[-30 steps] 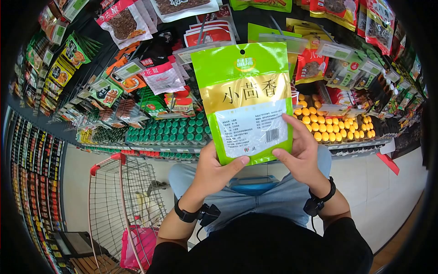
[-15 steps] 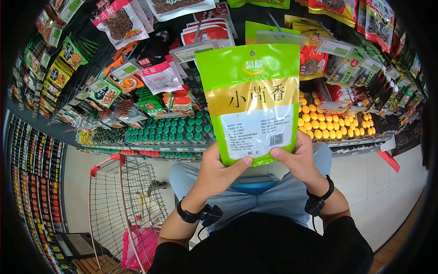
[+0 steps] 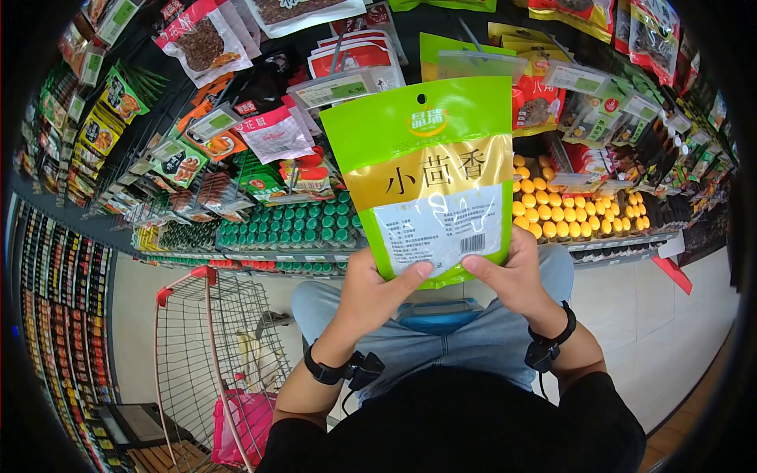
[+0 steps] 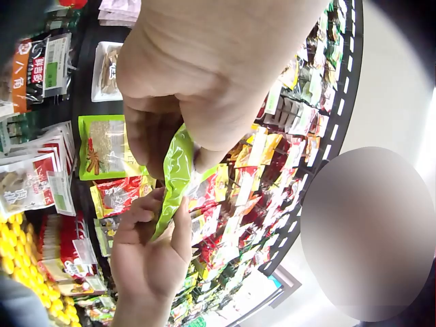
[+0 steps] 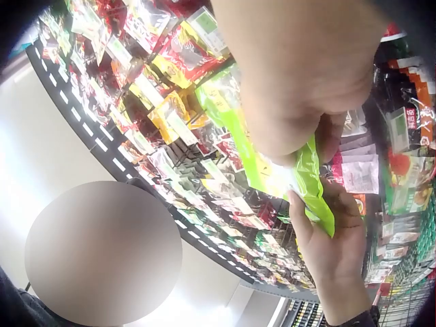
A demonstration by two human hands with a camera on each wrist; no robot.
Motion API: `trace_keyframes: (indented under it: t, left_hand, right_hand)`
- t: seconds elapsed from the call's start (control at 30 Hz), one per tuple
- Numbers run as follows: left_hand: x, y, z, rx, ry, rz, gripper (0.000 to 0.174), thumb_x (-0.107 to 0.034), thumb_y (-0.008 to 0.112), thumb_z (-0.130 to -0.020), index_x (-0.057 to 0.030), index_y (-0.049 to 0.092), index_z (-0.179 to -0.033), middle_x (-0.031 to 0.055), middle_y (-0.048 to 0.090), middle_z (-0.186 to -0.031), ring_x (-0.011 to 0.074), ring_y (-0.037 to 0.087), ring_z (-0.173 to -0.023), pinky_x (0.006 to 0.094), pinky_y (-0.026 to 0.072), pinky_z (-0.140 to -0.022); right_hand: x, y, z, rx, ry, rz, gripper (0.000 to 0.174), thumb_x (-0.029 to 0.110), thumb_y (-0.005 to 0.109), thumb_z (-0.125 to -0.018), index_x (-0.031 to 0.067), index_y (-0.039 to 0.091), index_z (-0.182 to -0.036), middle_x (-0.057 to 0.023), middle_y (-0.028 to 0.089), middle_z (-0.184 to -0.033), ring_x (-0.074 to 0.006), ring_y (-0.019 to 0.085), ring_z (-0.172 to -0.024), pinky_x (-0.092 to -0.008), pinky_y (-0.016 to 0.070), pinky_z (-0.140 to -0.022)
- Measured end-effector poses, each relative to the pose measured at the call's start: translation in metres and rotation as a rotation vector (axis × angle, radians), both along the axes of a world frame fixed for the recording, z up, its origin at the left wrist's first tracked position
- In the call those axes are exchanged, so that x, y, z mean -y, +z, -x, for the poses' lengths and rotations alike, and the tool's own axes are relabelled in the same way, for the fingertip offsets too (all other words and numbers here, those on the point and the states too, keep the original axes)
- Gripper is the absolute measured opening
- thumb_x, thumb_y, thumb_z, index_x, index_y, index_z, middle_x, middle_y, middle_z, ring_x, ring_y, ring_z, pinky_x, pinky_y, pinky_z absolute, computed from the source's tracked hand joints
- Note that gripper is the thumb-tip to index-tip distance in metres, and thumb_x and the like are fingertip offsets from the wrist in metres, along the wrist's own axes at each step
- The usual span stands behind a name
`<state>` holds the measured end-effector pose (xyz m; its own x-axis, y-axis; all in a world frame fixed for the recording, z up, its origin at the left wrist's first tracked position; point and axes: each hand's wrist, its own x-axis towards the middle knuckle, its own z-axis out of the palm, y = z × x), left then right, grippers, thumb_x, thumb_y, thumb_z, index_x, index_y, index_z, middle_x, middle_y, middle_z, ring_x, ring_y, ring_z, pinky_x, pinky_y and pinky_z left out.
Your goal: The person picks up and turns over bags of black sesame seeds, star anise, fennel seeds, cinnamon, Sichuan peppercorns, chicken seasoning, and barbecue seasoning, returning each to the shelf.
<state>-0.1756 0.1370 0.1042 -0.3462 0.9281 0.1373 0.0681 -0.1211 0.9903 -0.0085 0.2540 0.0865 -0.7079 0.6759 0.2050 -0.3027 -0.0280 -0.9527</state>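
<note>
Both hands hold up a green and gold packet of fennel seed (image 3: pixel 430 169) in front of the shelves, its printed white label and barcode facing the head camera. My left hand (image 3: pixel 377 285) grips the lower left corner, thumb on the front and fingers behind. At the lower right, my right hand (image 3: pixel 516 276) pinches the packet the same way, its thumb near the barcode. The packet leans slightly left at the top. In the left wrist view the packet (image 4: pixel 178 170) appears edge-on between the hands. The right wrist view shows its lower end (image 5: pixel 317 197) by the left hand's thumb.
Spice packets (image 3: pixel 209 39) hang on hooks ahead, with price tags below. Lower down stand rows of green-capped bottles (image 3: pixel 292 225) and yellow-capped bottles (image 3: pixel 564 217). A wire shopping cart (image 3: pixel 213 339) with a pink bag (image 3: pixel 244 426) is at the left.
My right fingers, earlier over the label's right edge, have slid down and behind the packet. The packet first shifted right, then back left, with its top tilting left.
</note>
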Motion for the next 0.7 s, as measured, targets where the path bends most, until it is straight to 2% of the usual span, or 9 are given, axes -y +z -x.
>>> trace_keyframes:
  t: [0.43, 0.7]
  left_hand:
    - [0.0004, -0.0029, -0.0036, 0.007, 0.009, 0.003, 0.020, -0.010, 0.066, -0.083, 0.0017, 0.064, -0.100, 0.0080, 0.069, -0.091, 0.0097, 0.062, -0.079, 0.0253, 0.0497, -0.069]
    - [0.0021, -0.0026, -0.0025, 0.000, -0.048, -0.024, 0.022, -0.007, 0.065, -0.082, 0.0017, 0.063, -0.102, 0.0077, 0.068, -0.094, 0.0104, 0.062, -0.082, 0.0260, 0.0497, -0.073]
  right_hand:
    - [-0.0038, -0.0024, -0.0026, -0.001, 0.065, -0.026, 0.026, 0.009, 0.065, -0.084, -0.0027, 0.060, -0.107, -0.0079, 0.065, -0.102, -0.0113, 0.060, -0.091, -0.0270, 0.0476, -0.081]
    - [-0.0043, -0.0044, -0.0026, -0.024, 0.029, 0.000, 0.026, 0.009, 0.063, -0.085, -0.0031, 0.059, -0.108, -0.0082, 0.065, -0.102, -0.0117, 0.060, -0.091, -0.0272, 0.0478, -0.081]
